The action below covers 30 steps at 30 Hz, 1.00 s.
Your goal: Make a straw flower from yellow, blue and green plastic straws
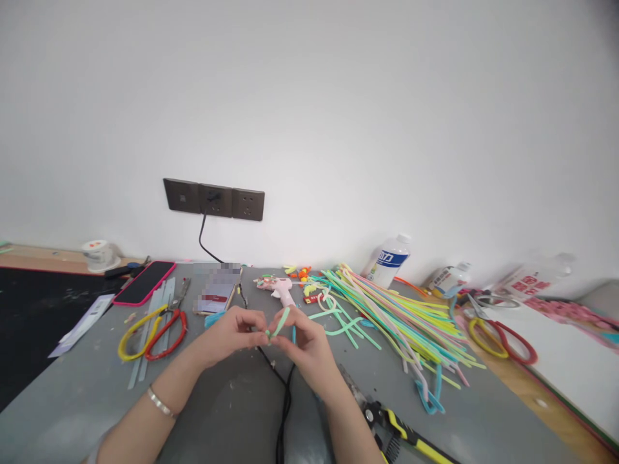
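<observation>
A short pale green pipe cleaner (280,322) is bent between my fingertips, above the grey mat. My left hand (229,336) pinches one part of it between thumb and forefinger. My right hand (308,348) grips it from the other side, its upper end sticking up past the fingers. The two hands nearly touch. Loose light green pipe cleaners (351,325) lie to the right of my right hand. Just beyond the hands rests a pink glue gun (283,290).
A big bundle of coloured pipe cleaners (411,312) spreads to the right. Yellow-and-red scissors (167,332) and a pink-edged phone (146,282) lie left. Yellow-black pliers (401,425) lie near my right forearm. A white bottle (389,261) stands by the wall; black cables (285,399) cross the mat.
</observation>
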Each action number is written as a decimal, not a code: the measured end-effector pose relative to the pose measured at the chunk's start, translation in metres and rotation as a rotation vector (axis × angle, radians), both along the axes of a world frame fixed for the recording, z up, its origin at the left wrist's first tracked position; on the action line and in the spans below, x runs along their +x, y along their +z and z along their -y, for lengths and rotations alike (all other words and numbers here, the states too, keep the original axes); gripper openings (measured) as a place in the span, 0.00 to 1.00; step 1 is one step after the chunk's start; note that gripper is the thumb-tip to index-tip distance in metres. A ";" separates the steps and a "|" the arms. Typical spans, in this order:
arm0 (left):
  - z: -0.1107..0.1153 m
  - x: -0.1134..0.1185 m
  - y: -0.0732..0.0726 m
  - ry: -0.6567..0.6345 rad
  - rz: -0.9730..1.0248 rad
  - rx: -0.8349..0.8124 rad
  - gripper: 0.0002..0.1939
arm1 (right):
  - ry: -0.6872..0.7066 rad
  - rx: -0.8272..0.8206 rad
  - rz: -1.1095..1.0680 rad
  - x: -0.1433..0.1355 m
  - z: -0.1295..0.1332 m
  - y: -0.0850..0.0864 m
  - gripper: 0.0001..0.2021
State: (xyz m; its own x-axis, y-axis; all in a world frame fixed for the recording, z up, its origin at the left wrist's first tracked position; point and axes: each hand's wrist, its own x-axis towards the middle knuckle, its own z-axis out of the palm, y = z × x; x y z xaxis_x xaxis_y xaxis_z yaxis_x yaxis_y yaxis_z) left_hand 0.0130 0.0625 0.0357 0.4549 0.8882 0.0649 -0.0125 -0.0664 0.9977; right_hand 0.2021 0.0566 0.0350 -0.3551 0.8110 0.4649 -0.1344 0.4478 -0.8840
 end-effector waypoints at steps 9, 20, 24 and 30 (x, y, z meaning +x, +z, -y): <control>-0.005 -0.017 -0.006 -0.233 -0.118 -0.101 0.10 | 0.172 -0.113 0.156 0.000 0.006 0.004 0.04; -0.001 0.008 -0.003 0.078 0.076 -0.150 0.12 | -0.143 -0.036 0.099 0.001 -0.003 -0.002 0.03; 0.001 0.022 -0.007 0.216 0.178 -0.041 0.09 | -0.232 -0.043 -0.014 -0.005 -0.004 -0.007 0.05; 0.006 0.033 -0.010 0.430 0.228 0.093 0.07 | -0.194 -0.135 -0.184 -0.009 -0.007 -0.012 0.07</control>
State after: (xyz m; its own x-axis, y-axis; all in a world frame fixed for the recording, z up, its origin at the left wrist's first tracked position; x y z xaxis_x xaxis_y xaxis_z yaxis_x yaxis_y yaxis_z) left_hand 0.0459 0.0567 0.0254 0.0137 0.9780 0.2081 -0.1814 -0.2022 0.9624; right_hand 0.1930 0.0634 0.0228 -0.1078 0.9143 0.3905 -0.2212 0.3609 -0.9060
